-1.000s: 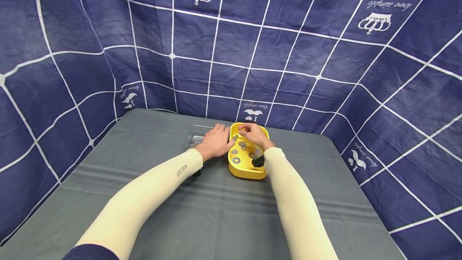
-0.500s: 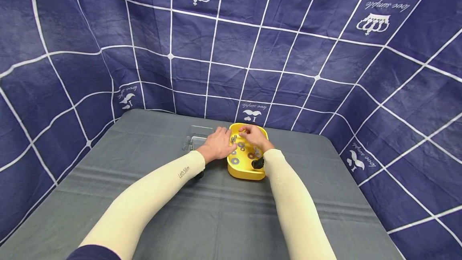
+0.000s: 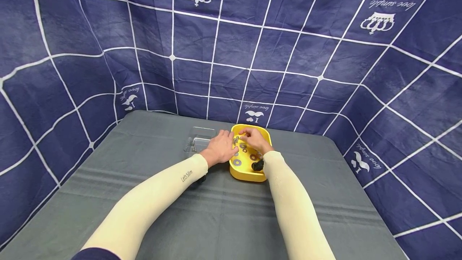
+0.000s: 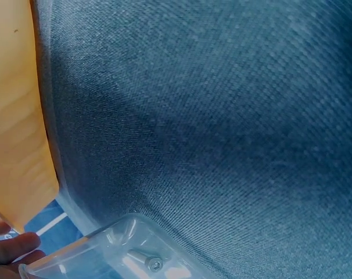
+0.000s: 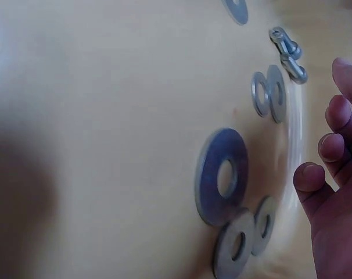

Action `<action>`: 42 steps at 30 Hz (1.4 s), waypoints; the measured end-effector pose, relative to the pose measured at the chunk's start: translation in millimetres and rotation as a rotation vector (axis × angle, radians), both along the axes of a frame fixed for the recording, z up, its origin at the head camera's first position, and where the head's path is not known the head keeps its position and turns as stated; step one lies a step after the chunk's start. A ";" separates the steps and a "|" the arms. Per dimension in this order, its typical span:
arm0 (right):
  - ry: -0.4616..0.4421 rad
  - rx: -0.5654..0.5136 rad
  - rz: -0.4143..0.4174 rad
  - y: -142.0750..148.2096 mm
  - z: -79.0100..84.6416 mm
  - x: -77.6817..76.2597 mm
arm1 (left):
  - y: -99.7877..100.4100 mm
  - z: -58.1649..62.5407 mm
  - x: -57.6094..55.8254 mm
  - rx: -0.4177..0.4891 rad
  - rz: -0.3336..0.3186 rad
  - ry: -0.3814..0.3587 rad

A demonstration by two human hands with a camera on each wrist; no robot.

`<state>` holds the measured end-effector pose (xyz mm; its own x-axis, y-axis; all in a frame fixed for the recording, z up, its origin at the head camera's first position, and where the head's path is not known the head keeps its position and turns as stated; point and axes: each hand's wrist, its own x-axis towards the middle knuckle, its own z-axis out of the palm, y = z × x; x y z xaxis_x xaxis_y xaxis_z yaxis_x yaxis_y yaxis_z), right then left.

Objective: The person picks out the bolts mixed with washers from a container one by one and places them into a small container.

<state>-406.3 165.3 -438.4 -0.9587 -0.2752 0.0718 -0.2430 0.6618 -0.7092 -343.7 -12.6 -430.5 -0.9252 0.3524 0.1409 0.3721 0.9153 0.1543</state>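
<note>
One tray [image 3: 250, 177], at least six washers [image 5: 208, 180]

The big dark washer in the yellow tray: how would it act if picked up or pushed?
The big dark washer looks metallic, so probably stiff and heavy for its size. Being flat, it would likely slide across the smooth-looking yellow tray rather than roll.

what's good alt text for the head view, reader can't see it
A person's right hand reaches into a yellow tray of washers and bolts, while the left hand is at the tray's left rim. A clear box sits to the left on a grey table, with blue checked cloth behind.
</note>
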 end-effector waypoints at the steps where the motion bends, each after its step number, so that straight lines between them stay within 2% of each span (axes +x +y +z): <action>1: -0.004 -0.002 0.002 0.0 -0.9 -0.1 | 0.7 0.5 0.5 -0.004 -0.001 0.000; 10: -0.010 0.029 -0.005 2.6 -8.8 -4.8 | 4.8 3.9 1.6 -0.034 -0.009 0.011; 21: 0.023 0.076 0.053 2.7 -7.8 -7.2 | 6.1 4.5 0.2 -0.036 -0.008 0.034; 31: 0.059 0.180 -0.011 1.6 -12.3 -12.0 | 3.6 2.7 -0.3 -0.063 -0.007 0.049; 42: 0.036 0.178 -0.054 -0.8 -16.1 -8.2 | 0.6 -0.3 2.4 -0.060 -0.014 0.054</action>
